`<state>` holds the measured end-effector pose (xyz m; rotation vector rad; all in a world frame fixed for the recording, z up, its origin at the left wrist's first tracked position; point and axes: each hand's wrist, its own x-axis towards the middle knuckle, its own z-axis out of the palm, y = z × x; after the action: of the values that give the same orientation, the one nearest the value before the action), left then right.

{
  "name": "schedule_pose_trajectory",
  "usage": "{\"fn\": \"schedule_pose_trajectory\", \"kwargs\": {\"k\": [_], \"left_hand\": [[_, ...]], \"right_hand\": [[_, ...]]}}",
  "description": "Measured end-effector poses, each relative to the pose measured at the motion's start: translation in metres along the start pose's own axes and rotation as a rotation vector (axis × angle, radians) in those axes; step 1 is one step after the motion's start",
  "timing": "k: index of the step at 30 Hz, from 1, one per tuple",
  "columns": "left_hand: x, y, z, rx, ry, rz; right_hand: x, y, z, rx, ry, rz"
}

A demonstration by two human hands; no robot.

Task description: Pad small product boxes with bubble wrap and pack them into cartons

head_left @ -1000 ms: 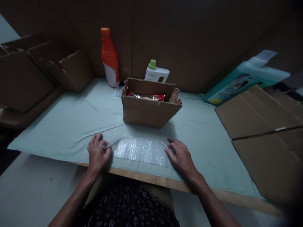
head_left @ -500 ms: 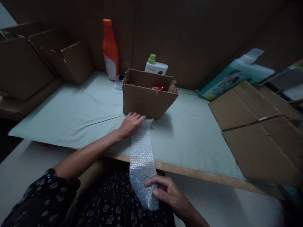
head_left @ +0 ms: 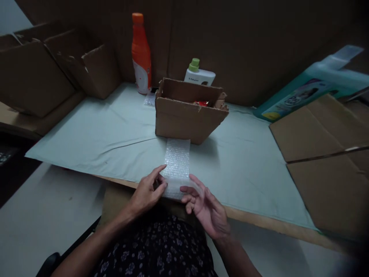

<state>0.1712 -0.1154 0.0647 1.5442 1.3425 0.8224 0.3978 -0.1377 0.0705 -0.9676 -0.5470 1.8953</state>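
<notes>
A strip of bubble wrap (head_left: 178,157) lies lengthwise on the cloth, its far end at the foot of an open cardboard box (head_left: 180,119). Its near end is folded up and over at the table's edge. My left hand (head_left: 148,192) grips the fold's left corner by thumb and curled fingers, the index finger stretched along the strip. At the right corner, my right hand (head_left: 207,211) holds the fold with its fingers bent, and a thin clear flap covers part of them. Something shiny and red (head_left: 201,103) shows inside the box.
An orange bottle (head_left: 141,57) and a white bottle with a green cap (head_left: 198,75) stand behind the box. Open cartons (head_left: 37,77) are at the left. To the right, a blue-green jug (head_left: 302,92) leans behind folded cardboard (head_left: 325,184). Pale cloth (head_left: 250,173) covers the table.
My left hand has come back from the strip's far end to its near end. My right hand has moved up to the table edge, and the hanging end is now folded over the strip.
</notes>
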Motion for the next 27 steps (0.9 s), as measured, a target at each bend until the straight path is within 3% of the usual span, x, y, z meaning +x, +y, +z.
{"fn": "schedule_pose_trajectory", "kwargs": {"k": [3,6,9,12,15,18,20,22,25,27], "left_hand": [[0.017,-0.007,0.007,0.104,0.018,-0.035],[0.024,-0.014,0.005,0.183,0.007,-0.031],[0.026,-0.019,0.005,0.240,0.018,0.002],[0.025,-0.020,0.005,0.319,0.034,0.041],[0.016,-0.015,-0.001,0.352,0.072,0.194],[0.005,-0.009,-0.006,0.333,-0.016,0.350],[0.001,-0.009,-0.005,0.325,-0.062,0.344],[0.004,-0.012,0.000,0.343,-0.016,0.279],[0.017,-0.018,0.008,0.399,0.067,0.211],[0.025,-0.021,0.011,0.444,0.085,0.219]], "right_hand": [[-0.005,-0.002,-0.012,-0.292,0.079,-0.174],[-0.013,-0.001,-0.020,-0.840,0.129,-0.464],[-0.010,0.006,-0.020,-1.378,0.057,-0.756],[0.004,0.013,-0.016,-1.651,-0.051,-0.866],[0.015,0.015,-0.014,-1.646,-0.054,-0.908],[0.022,0.010,-0.011,-1.486,-0.042,-0.870],[0.026,0.004,-0.007,-1.403,-0.025,-0.760],[0.030,-0.002,-0.004,-1.382,0.035,-0.716],[0.032,-0.007,-0.004,-1.436,0.167,-0.874],[0.031,-0.006,-0.006,-1.507,0.160,-0.981]]}}
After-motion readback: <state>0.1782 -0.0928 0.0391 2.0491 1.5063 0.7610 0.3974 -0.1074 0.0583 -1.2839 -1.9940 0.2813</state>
